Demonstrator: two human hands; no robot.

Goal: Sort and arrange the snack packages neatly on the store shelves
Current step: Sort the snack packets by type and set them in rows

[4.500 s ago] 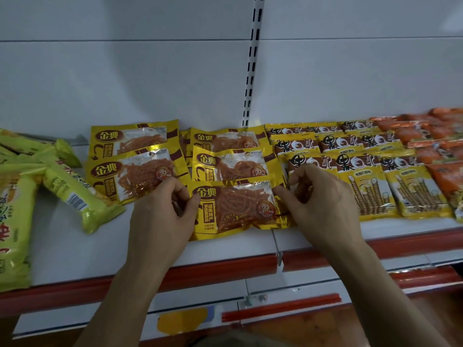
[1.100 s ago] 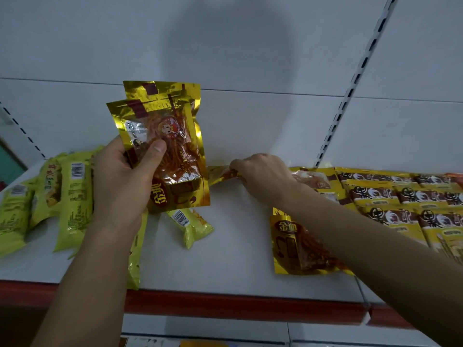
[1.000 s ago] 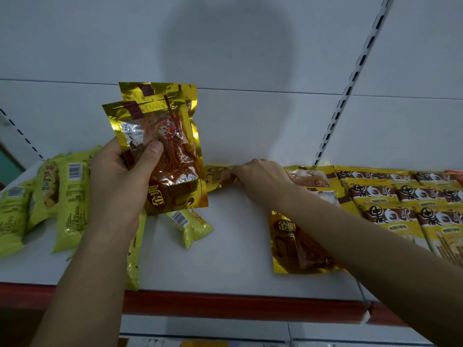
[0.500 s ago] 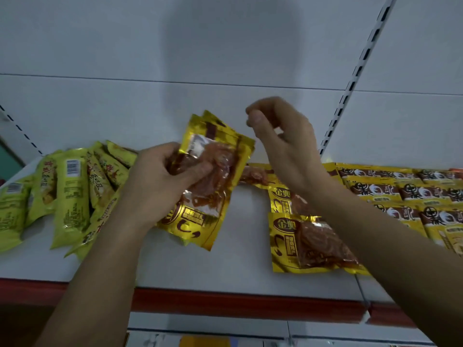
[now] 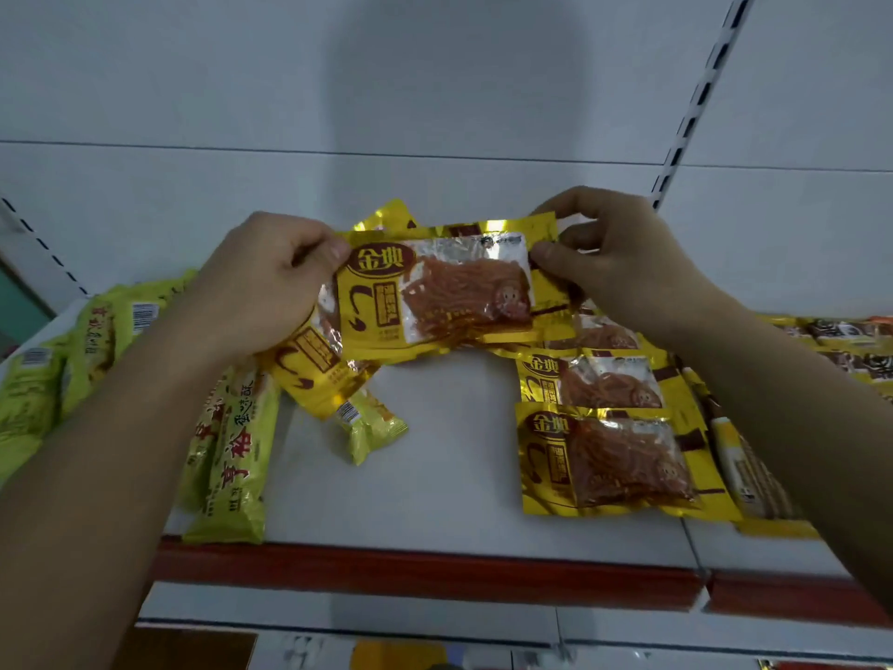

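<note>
Both hands hold one gold packet (image 5: 437,290) level above the white shelf (image 5: 435,481), its long side running left to right and its printed face toward the camera. The left hand (image 5: 263,282) grips the packet's left end with curled fingers and the thumb pressed on the brown logo corner; the same hand also clasps a second gold packet (image 5: 314,367), which hangs tilted below and to the left of the first one. The right hand (image 5: 613,263) pinches the packet's right end between thumb and curled fingers. Behind the held packet, the corner of another gold wrapper (image 5: 386,216) sticks up against the white back panel (image 5: 435,89). Below and to the right of the held packet, more gold packets (image 5: 604,456) of the same kind lie flat on the shelf in a column, overlapping one another, the nearest one close to the red shelf edge (image 5: 425,570). Right of that column, partly hidden by the right forearm, lie yellow packs with brown labels (image 5: 850,338). Left of the held packet, green-yellow packs (image 5: 232,452) lie in a loose heap under and beside the left forearm, some with barcodes up, and one small pack (image 5: 372,425) of that colour lies just under the tilted second packet.
</note>
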